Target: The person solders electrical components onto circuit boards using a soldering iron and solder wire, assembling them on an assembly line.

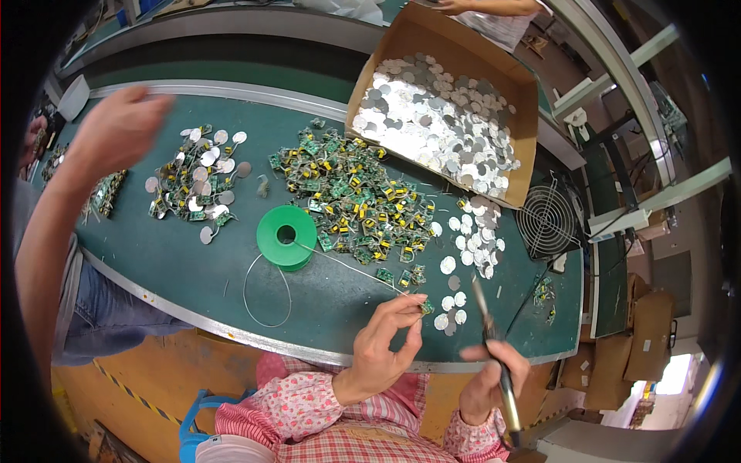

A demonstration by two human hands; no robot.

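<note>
Wire [351,268] runs from a green spool [267,236] to our left hand [380,351], which pinches a circuit board [427,308] over the bench [332,310] by pale discs [448,303], our right hand [492,376] grips a soldering iron [490,330], and a carton label [584,363] is too small to read.

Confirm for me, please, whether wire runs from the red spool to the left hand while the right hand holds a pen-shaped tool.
Not quite: the spool is green, not red, as the head view shows. The wire does run from it to the left hand, and the right hand holds a pen-shaped tool.
</note>
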